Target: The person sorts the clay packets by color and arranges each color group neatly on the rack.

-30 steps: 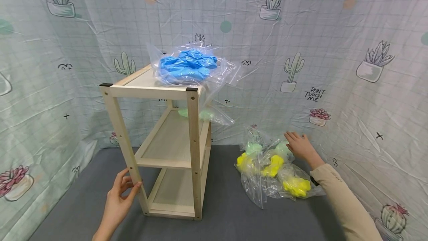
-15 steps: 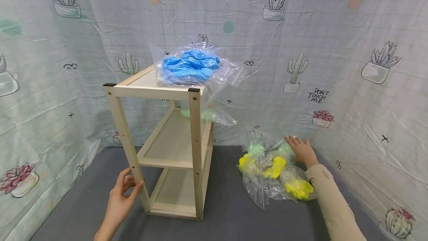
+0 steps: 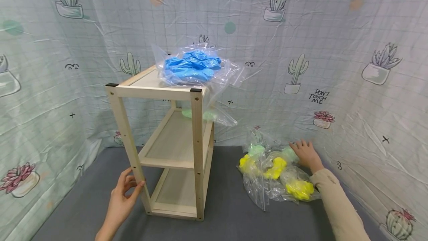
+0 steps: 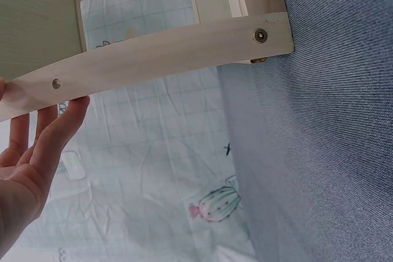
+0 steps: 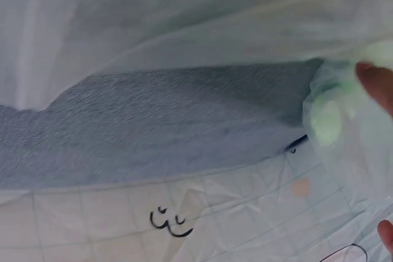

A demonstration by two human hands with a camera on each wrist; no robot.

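A light wooden shelf rack [image 3: 152, 92] stands left of centre in the head view. My left hand [image 3: 121, 198] pinches its front left post [image 4: 153, 53] between thumb and fingers, low down. At the right, my right hand [image 3: 305, 154] is over the back right of a pile of clear plastic bags. Its fingers are spread and touch a bag with a pale green lump [image 3: 290, 154]; one fingertip [image 5: 373, 78] is against that bag in the right wrist view. Yellow lumps [image 3: 300, 190] lie in the nearer bags. The palm's underside is hidden.
Clear bags with crumpled blue contents [image 3: 192, 66] lie on the rack's top, overhanging its right side. A bag with pale green contents [image 3: 210, 115] sticks out from the middle shelf. Cactus-print cloth [image 3: 230, 3] hangs around the grey surface [image 3: 230, 211].
My right hand has shifted slightly right and down over the bags, its fingers more spread. The left hand keeps its hold on the post. The head view has turned slightly left.
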